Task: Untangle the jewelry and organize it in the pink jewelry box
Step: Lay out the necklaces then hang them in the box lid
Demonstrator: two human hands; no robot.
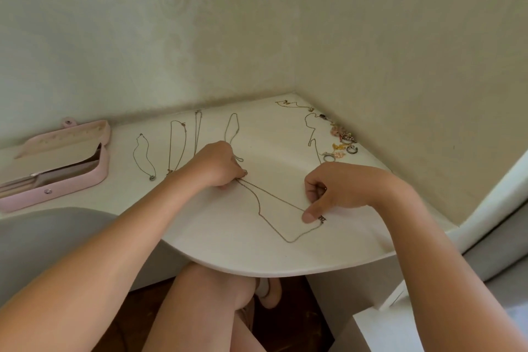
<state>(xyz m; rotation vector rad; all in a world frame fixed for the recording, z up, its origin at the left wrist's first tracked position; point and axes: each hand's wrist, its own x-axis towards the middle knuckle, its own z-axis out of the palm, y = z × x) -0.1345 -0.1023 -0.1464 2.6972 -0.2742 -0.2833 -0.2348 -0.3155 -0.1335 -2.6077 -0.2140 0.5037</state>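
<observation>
head: worn | faces forward-down | close over corner table (pixel 228 248)

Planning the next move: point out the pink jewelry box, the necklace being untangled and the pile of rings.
pink jewelry box (pixel 71 187): head view, front outer wall.
necklace (pixel 322 219): head view, on its pendant.
pile of rings (pixel 344 137): head view, middle of the cluster.
</observation>
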